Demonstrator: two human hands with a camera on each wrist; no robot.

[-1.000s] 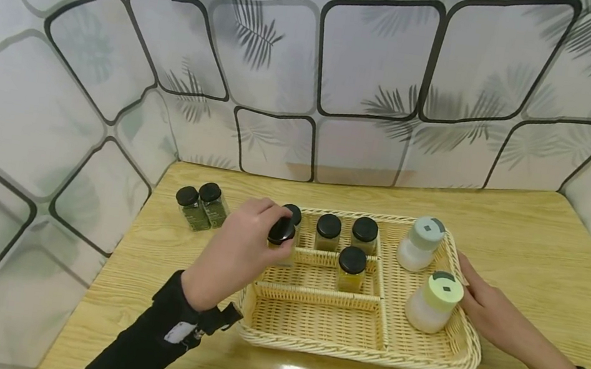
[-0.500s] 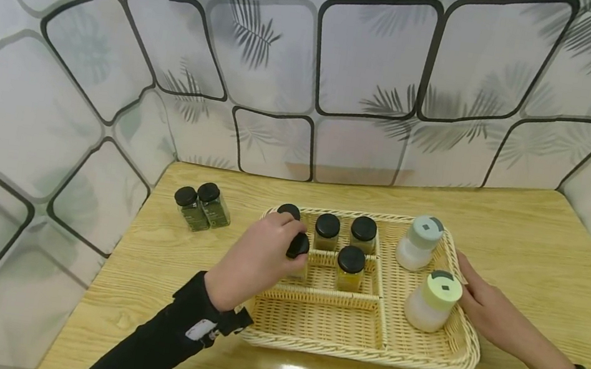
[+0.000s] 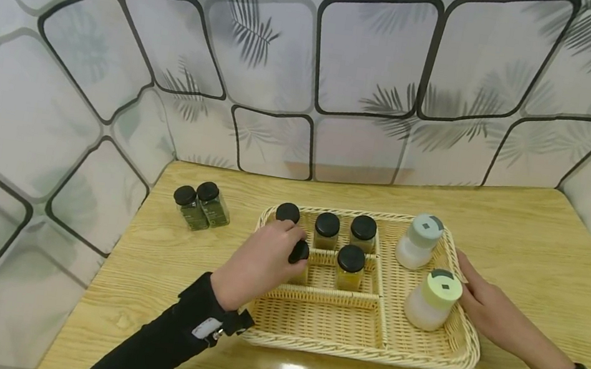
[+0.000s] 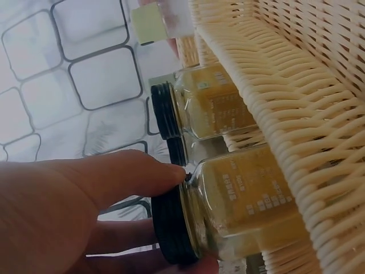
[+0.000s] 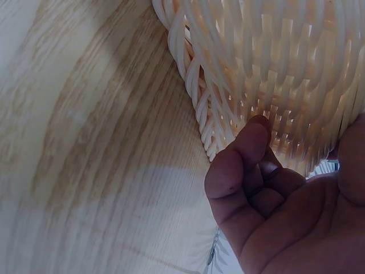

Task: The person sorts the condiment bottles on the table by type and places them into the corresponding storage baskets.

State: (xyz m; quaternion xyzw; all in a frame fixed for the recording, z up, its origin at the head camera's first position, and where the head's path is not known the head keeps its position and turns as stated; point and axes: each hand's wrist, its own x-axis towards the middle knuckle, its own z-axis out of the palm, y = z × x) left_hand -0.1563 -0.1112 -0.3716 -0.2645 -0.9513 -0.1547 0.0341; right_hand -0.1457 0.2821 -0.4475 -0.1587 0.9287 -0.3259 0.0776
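Observation:
My left hand (image 3: 260, 263) pinches the black lid of a glass spice jar (image 4: 245, 200) filled with yellow-brown powder. This jar stands in the middle-row compartment of the wicker basket (image 3: 357, 352), left of a similar yellow jar (image 3: 349, 274). In the left wrist view, thumb and fingers wrap the lid's edge, and the front divider hides the jar's lower part. My right hand (image 3: 491, 306) holds the basket's right side; in the right wrist view its curled fingers (image 5: 251, 142) press the woven outer wall.
Behind stand black-lidded jars, among them one jar (image 3: 327, 230) in the back row. The right compartment bears a grey-lidded container (image 3: 416, 245) and a green-lidded container (image 3: 430, 304). Two green spice jars (image 3: 204, 209) stand on the wooden table (image 3: 144, 289), left of the basket. Patterned cloth walls (image 3: 369, 62) surround it.
My left hand has moved right and slightly down, lowering the pinched jar into the middle-row compartment; it barely shifts in the last half second. My right hand stays at the basket's side.

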